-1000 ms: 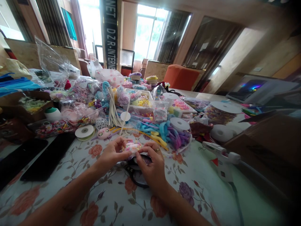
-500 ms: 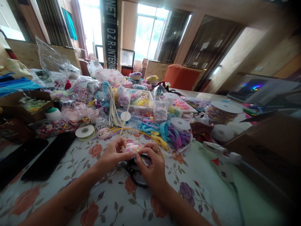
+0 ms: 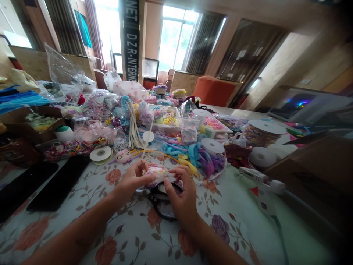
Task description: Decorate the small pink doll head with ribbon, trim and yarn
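here both hands, left [image 3: 134, 178] and right [image 3: 180, 191], pinch a small rounded pastel beaded ornament [image 3: 156, 172] above black scissors [image 3: 161, 200].

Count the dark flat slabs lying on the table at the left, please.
2: one slab near the left edge, the other slab just right of it. Clutter behind may hide more.
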A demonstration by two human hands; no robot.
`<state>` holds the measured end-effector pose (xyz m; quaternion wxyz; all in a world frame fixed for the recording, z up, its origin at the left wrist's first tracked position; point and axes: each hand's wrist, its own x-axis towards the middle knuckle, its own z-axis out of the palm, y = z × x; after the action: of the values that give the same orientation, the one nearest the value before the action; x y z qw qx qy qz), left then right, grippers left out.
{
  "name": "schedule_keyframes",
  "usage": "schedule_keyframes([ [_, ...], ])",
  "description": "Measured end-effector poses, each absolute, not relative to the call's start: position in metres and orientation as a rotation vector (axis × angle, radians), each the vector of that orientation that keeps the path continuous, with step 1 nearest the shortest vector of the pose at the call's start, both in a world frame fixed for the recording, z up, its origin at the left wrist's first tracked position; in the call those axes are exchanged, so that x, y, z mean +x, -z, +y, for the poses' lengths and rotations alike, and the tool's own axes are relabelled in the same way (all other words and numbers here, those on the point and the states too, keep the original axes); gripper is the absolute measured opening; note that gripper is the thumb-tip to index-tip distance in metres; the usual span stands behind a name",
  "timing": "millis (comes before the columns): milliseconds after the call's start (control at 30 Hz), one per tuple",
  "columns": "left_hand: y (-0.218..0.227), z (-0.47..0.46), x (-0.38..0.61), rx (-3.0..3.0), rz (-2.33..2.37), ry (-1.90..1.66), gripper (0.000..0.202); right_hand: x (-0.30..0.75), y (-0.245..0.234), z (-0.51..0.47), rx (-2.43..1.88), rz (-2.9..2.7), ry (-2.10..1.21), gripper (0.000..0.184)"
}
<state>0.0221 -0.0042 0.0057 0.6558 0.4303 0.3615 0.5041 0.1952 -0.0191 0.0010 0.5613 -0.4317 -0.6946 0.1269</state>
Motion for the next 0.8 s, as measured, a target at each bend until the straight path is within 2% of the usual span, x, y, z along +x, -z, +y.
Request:
schedule_keyframes([
  [133, -0.0039, -0.0042, 0.0205, 0.896, 0.772, -1.119, 0.035, 0.1950, 0.0032, -0.0153, -1.012, -1.616, -0.442, 0.034],
  [367, -0.0026, -0.0034, 0.0178, 0.854, 0.675, -1.090, 0.032, 0.1935, 0.0068, -0.0128, -0.988, -1.491, -1.023, 0.045],
  [567, -0.0042, -0.0024, 0.0169, 0.842, 0.661, -1.076, 0.032, 0.1950, 0.0051, -0.0126, -0.994, -1.457, -1.126, 0.044],
  [800, -0.0008, -0.0031, 0.0153, 0.877, 0.694, -1.078, 0.035, 0.1934, 0.0073, -0.0135, -0.940, -1.446, -1.061, 0.039],
])
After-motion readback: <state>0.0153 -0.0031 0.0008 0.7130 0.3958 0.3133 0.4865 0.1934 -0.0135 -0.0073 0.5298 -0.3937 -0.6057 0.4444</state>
